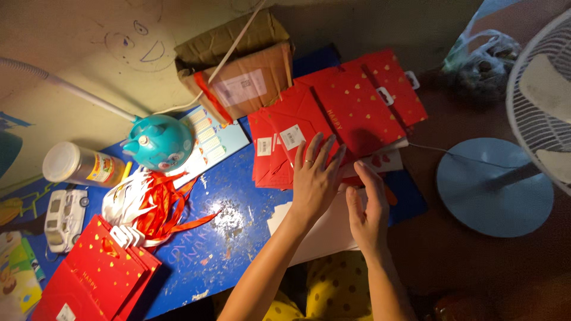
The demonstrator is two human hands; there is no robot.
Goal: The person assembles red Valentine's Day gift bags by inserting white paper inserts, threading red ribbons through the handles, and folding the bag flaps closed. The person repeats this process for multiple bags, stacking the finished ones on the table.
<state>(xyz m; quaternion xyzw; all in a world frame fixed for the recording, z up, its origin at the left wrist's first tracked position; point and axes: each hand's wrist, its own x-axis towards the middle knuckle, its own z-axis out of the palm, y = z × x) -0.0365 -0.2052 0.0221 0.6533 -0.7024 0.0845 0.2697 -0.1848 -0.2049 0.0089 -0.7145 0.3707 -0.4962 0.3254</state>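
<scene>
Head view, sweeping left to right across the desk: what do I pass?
White toy car → ribbon bundle → teal lamp base → cardboard box → left hand → right hand → blue fan base

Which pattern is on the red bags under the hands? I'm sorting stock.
Small gold hearts on the red bags, clearest in the head view.

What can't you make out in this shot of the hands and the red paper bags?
Head view only:
- The red bag under the left hand: the palm hides where it presses.
- What the right hand grips: its fingers cover it.
- White sheets: forearms hide their extent.
- Bag stack, lower left: cut off by the frame edge.
- Fan: cut off on the right.
- Plastic bag: contents too dark.
</scene>
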